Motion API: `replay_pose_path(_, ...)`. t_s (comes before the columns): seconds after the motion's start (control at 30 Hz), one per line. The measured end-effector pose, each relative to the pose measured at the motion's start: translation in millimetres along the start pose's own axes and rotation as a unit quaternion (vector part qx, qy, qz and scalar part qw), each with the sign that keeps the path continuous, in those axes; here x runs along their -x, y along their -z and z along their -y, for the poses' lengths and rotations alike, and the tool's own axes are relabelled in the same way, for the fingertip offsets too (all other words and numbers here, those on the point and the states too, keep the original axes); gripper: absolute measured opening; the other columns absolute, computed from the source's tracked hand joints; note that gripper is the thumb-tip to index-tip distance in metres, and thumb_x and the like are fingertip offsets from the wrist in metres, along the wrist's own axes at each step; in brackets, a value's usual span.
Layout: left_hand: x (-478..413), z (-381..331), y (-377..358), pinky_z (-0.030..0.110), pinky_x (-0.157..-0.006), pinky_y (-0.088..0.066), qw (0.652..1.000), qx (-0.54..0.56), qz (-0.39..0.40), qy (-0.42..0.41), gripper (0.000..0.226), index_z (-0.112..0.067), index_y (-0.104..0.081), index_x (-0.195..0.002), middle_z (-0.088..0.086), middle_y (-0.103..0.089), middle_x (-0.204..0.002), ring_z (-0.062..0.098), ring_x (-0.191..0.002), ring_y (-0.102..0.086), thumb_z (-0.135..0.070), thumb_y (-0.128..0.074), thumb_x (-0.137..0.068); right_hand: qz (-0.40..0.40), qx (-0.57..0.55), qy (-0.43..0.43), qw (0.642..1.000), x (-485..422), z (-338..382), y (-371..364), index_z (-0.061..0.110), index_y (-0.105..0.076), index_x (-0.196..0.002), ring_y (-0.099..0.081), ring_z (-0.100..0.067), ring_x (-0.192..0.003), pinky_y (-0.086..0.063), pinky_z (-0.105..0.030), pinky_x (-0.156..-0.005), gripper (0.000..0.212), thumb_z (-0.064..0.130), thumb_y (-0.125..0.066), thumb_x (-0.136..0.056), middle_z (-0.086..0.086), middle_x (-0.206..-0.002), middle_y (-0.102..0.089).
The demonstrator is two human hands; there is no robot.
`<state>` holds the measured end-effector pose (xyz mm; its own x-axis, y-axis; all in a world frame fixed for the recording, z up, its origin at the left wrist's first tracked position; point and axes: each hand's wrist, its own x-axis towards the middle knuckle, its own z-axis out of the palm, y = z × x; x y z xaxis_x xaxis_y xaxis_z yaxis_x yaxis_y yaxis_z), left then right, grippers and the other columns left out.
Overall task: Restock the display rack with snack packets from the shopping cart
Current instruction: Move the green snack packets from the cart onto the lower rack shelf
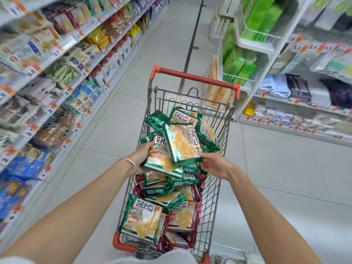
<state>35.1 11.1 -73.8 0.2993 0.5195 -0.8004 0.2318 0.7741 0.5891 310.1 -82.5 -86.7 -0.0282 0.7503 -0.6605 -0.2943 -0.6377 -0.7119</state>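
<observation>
A wire shopping cart with a red handle stands in the aisle before me, piled with green and dark red snack packets. My left hand grips the left edge of a green packet held above the pile. A second green packet lies tilted on top of it, and my right hand pinches its lower right corner. Display rack shelves full of packets run along the left side.
Another shelving unit on the right holds cloths, green packs in white wire baskets and small goods. White tiled floor stretches down the aisle between the two racks, with a dark strip running along it.
</observation>
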Motion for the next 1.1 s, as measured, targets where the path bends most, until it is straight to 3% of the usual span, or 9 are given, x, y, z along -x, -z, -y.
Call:
replay_pose_path(0.1, 8, 5, 0, 0.040, -0.080, -0.058, 0.999, -0.042, 0.020, -0.004, 0.050, -0.009, -0.065, -0.098, 0.014, -0.075, -0.096, 0.028, -0.085, -0.071, -0.056, -0.048, -0.099, -0.026, 0.018, 0.022, 0.999, 9, -8, -11, 0.004, -0.060, -0.124, -0.052, -0.026, -0.113, -0.043, -0.036, -0.103, 0.070, 0.037, -0.087, -0.069, -0.011, -0.120, -0.058)
replay_pose_path(0.17, 16, 7, 4, 0.042, -0.085, -0.059, 0.998, -0.047, 0.041, -0.006, 0.049, -0.010, -0.064, -0.099, 0.015, -0.073, -0.100, 0.029, -0.089, -0.071, -0.056, -0.049, -0.098, -0.048, -0.011, 0.042, 0.998, 19, -16, -22, 0.006, -0.058, -0.121, -0.054, -0.029, -0.117, -0.043, -0.042, -0.105, 0.061, 0.033, -0.083, -0.072, -0.014, -0.125, -0.058)
replay_pose_path(0.27, 28, 10, 7, 0.048, -0.100, -0.053, 0.996, -0.044, 0.078, -0.007, 0.046, -0.010, -0.060, -0.106, 0.018, -0.071, -0.110, 0.032, -0.097, -0.069, -0.055, -0.054, -0.097, -0.093, -0.101, 0.065, 0.988, 36, -30, -50, 0.009, -0.056, -0.111, -0.062, -0.034, -0.110, -0.052, -0.050, -0.090, 0.024, 0.024, -0.061, -0.093, -0.018, -0.120, -0.063)
replay_pose_path(0.5, 66, 40, 20, 0.055, -0.091, -0.056, 0.986, -0.118, 0.116, -0.002, 0.073, -0.006, -0.050, -0.135, 0.024, -0.065, -0.122, 0.035, -0.092, -0.072, -0.066, -0.048, -0.094, -0.151, -0.111, 0.037, 0.982, 86, -76, -130, 0.008, -0.054, -0.108, -0.074, -0.021, -0.068, -0.060, -0.032, -0.059, 0.044, 0.051, -0.041, -0.103, -0.007, -0.077, -0.076)
replay_pose_path(0.67, 118, 71, 16, 0.056, -0.110, -0.039, 0.943, -0.244, 0.223, -0.037, 0.091, -0.037, -0.029, -0.152, 0.005, -0.037, -0.156, 0.035, -0.138, -0.043, -0.077, -0.060, -0.077, -0.180, -0.158, 0.053, 0.969, 136, -126, -166, 0.010, -0.063, -0.114, -0.072, -0.030, -0.096, -0.056, -0.043, -0.087, 0.058, 0.063, -0.044, -0.096, -0.016, -0.104, -0.075)
replay_pose_path(0.9, 178, 127, -44, 0.052, -0.095, -0.054, 0.915, -0.291, 0.277, -0.031, 0.051, -0.012, -0.061, -0.093, 0.015, -0.070, -0.093, 0.029, -0.084, -0.068, -0.063, -0.059, -0.087, -0.242, -0.254, 0.077, 0.933, 244, -210, -181, 0.013, -0.067, -0.098, -0.068, -0.026, -0.094, -0.053, -0.044, -0.090, 0.063, 0.070, -0.042, -0.091, -0.010, -0.095, -0.076)
replay_pose_path(0.97, 195, 147, -73, 0.041, -0.070, -0.061, 0.903, -0.311, 0.293, -0.041, 0.051, -0.012, -0.063, -0.087, 0.012, -0.073, -0.077, 0.025, -0.064, -0.070, -0.063, -0.058, -0.088, -0.278, -0.274, 0.101, 0.915, 283, -232, -180, 0.012, -0.065, -0.097, -0.069, -0.025, -0.090, -0.054, -0.042, -0.090, 0.054, 0.064, -0.056, -0.085, -0.009, -0.093, -0.076)
replay_pose_path(1.03, 213, 174, -109, 0.037, -0.062, -0.060, 0.879, -0.347, 0.322, -0.062, 0.055, -0.011, -0.066, -0.094, 0.011, -0.075, -0.078, 0.025, -0.062, -0.071, -0.065, -0.055, -0.089, -0.315, -0.299, 0.121, 0.893, 327, -258, -174, 0.013, -0.066, -0.098, -0.071, -0.023, -0.086, -0.055, -0.040, -0.088, 0.050, 0.059, -0.066, -0.078, -0.007, -0.093, -0.076)
replay_pose_path(1.1, 231, 201, -144, 0.041, -0.078, -0.059, 0.838, -0.387, 0.374, -0.083, 0.063, -0.013, -0.068, -0.107, 0.013, -0.076, -0.095, 0.029, -0.078, -0.072, -0.071, -0.054, -0.086, -0.344, -0.333, 0.136, 0.868, 367, -286, -164, 0.011, -0.068, -0.099, -0.070, -0.024, -0.088, -0.053, -0.043, -0.097, 0.045, 0.052, -0.071, -0.080, -0.008, -0.094, -0.076)
